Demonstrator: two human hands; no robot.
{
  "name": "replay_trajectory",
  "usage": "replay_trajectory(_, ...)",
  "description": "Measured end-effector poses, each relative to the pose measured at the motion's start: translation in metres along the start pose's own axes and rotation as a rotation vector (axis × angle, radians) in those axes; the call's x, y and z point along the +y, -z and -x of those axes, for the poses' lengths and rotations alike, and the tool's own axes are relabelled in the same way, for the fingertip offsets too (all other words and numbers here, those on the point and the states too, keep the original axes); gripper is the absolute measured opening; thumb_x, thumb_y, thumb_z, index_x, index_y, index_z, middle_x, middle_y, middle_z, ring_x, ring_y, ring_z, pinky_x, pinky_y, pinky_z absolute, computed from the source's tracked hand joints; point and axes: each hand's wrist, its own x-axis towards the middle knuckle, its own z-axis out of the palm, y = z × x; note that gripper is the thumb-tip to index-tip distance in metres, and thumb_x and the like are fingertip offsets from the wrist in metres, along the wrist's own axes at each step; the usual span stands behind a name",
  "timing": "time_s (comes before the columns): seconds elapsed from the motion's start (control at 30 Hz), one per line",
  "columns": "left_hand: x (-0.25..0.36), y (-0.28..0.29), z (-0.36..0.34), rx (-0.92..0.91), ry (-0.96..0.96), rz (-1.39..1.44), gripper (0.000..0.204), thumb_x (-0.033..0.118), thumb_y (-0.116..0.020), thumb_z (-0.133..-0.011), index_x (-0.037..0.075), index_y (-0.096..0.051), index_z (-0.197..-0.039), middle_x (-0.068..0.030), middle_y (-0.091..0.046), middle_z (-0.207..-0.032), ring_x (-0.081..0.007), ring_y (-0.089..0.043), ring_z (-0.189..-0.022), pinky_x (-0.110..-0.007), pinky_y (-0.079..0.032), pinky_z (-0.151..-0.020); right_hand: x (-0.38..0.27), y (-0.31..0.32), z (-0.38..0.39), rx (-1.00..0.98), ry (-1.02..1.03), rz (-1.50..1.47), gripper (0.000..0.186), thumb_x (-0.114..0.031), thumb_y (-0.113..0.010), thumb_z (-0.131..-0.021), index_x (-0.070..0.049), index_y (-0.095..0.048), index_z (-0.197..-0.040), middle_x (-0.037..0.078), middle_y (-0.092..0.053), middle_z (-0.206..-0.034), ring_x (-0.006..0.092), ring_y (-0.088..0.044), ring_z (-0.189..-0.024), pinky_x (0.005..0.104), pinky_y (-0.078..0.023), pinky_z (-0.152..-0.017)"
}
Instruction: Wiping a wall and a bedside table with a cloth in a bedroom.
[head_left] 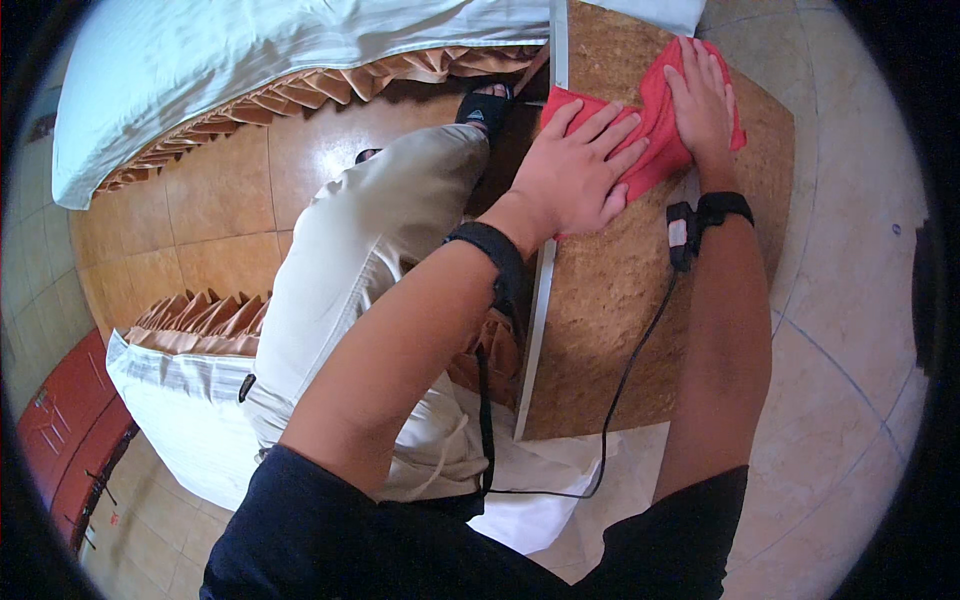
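Note:
A red cloth (660,120), rumpled and folded up in places, lies on the brown wooden top (590,330) in front of me. My left hand (578,178) rests on the cloth's left part, palm down, with its fingers spread. On the right part lies my right hand (702,105), its fingers stretched out and close together over the raised fold. Both hands touch the cloth without wrapping round it. Some of the cloth is hidden under my palms.
A bed (330,35) with a white cover and ruffled brown skirt stands at the upper left; another white-covered bed (180,410) is at lower left. A black cable (632,360) runs from the right wrist's strap (725,207) over the wooden top. Tiled wall (850,300) borders the right.

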Motion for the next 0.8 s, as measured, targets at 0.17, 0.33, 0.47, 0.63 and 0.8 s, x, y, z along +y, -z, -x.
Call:
replay_trajectory(0.17, -0.005, 0.002, 0.001, -0.003, 0.006, -0.007, 0.052, 0.036, -0.049, -0.080, 0.014, -0.052, -0.127, -0.0083, -0.046, -0.136, -0.0231, -0.038, -0.131, -0.050, -0.024, -0.108, -0.007, -0.004, 0.004, 0.006, -0.014, 0.028, 0.057, -0.046, -0.040, -0.093, -0.023, -0.031, -0.143, 0.006, -0.030, -0.149, 0.0308, -0.027, -0.137, 0.0539, -0.019, -0.109)
replay_trajectory(0.33, -0.006, 0.000, 0.000, -0.011, 0.000, -0.018, 0.053, 0.037, -0.049, -0.080, 0.015, -0.052, -0.128, -0.0080, -0.046, -0.137, -0.0231, -0.037, -0.131, -0.050, -0.023, -0.108, -0.009, -0.001, 0.012, 0.019, -0.050, 0.046, 0.057, -0.045, -0.040, -0.093, -0.020, -0.032, -0.143, 0.007, -0.031, -0.148, 0.0307, -0.029, -0.136, 0.0540, -0.021, -0.108)
replay_trajectory(0.47, -0.008, -0.001, 0.001, -0.006, -0.002, -0.031, 0.053, 0.038, -0.049, -0.080, 0.016, -0.052, -0.128, -0.0079, -0.046, -0.137, -0.0230, -0.037, -0.131, -0.050, -0.023, -0.108, -0.013, -0.002, 0.021, 0.031, -0.069, 0.069, 0.057, -0.044, -0.041, -0.093, -0.018, -0.033, -0.143, 0.007, -0.032, -0.148, 0.0306, -0.031, -0.135, 0.0546, -0.022, -0.108)
replay_trajectory(0.63, -0.009, -0.004, 0.002, -0.009, -0.005, -0.030, 0.055, 0.039, -0.049, -0.080, 0.016, -0.051, -0.129, -0.0075, -0.046, -0.137, -0.0230, -0.036, -0.132, -0.050, -0.022, -0.109, -0.016, -0.003, 0.040, 0.032, -0.092, 0.103, 0.056, -0.042, -0.042, -0.093, -0.018, -0.033, -0.142, 0.007, -0.033, -0.147, 0.0305, -0.033, -0.134, 0.0543, -0.023, -0.107)
replay_trajectory(0.8, -0.010, -0.008, 0.003, -0.012, -0.013, -0.022, 0.050, 0.039, -0.049, -0.080, 0.019, -0.054, -0.126, -0.0074, -0.045, -0.138, -0.0236, -0.036, -0.132, -0.050, -0.022, -0.109, -0.021, -0.002, 0.071, 0.048, -0.059, 0.174, 0.054, -0.037, -0.043, -0.093, -0.018, -0.033, -0.142, 0.006, -0.036, -0.146, 0.0306, -0.035, -0.132, 0.0540, -0.025, -0.106)
